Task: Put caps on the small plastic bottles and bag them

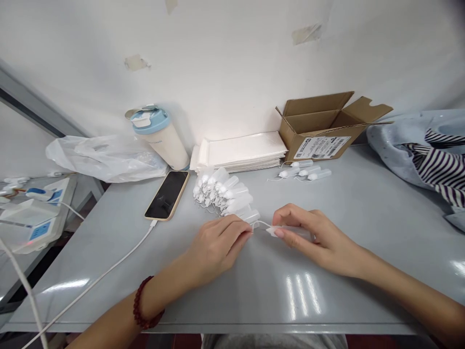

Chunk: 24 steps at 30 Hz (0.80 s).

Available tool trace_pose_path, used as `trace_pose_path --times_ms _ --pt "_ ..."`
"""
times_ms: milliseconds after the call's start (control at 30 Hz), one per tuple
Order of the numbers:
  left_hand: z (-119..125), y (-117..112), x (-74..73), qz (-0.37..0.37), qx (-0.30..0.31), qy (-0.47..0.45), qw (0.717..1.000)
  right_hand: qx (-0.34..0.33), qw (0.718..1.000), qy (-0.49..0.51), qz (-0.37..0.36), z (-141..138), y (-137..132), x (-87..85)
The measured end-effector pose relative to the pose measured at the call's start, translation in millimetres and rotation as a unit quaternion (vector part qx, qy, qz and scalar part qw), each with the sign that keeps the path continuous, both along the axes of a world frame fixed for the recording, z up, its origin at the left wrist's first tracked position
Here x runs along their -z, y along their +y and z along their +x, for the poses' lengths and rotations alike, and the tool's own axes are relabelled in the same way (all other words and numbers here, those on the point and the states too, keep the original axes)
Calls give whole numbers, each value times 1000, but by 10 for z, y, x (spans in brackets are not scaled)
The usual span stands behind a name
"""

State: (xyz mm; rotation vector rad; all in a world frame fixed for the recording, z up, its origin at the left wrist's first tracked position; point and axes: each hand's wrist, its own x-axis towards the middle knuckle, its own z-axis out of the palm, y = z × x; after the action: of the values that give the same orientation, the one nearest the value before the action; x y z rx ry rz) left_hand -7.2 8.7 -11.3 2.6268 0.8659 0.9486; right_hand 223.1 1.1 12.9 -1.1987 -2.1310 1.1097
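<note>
My right hand grips a small translucent plastic tube between thumb and fingers, its pointed white end toward the left. A thin white strand arches from that end to my left hand. The left fingers are pinched together at the strand's far end; what sits between the fingertips is hidden. Just beyond the left hand lies a heap of similar tubes with thin strands. Farther back on the right, several more such tubes lie in front of the cardboard box.
Along the wall stand a lidded cup, a stack of flat white packets and an open cardboard box. A phone with a charging cable lies at left, near a plastic bag. Striped fabric is at right.
</note>
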Motion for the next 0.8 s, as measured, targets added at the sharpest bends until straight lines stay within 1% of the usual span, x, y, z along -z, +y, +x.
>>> trace_pose_path --times_ms 67,167,300,400,533,800 --pt "5 -8 -12 -28 -1 -17 999 -4 1000 -1 -11 -8 -11 4" --pt "16 -25 -21 -49 10 -31 998 -10 1000 8 -25 -20 -24 14" --pt "28 -48 -30 -57 23 -40 997 -19 999 16 -24 -29 -25 26" --pt "28 -57 -43 -64 24 -43 997 -17 1000 5 -12 -28 -28 35" --pt "27 -58 -46 -68 23 -49 996 -17 1000 -5 -13 -22 -35 42" --pt "46 -65 -44 -86 24 -57 994 -20 1000 4 -15 -30 -26 39"
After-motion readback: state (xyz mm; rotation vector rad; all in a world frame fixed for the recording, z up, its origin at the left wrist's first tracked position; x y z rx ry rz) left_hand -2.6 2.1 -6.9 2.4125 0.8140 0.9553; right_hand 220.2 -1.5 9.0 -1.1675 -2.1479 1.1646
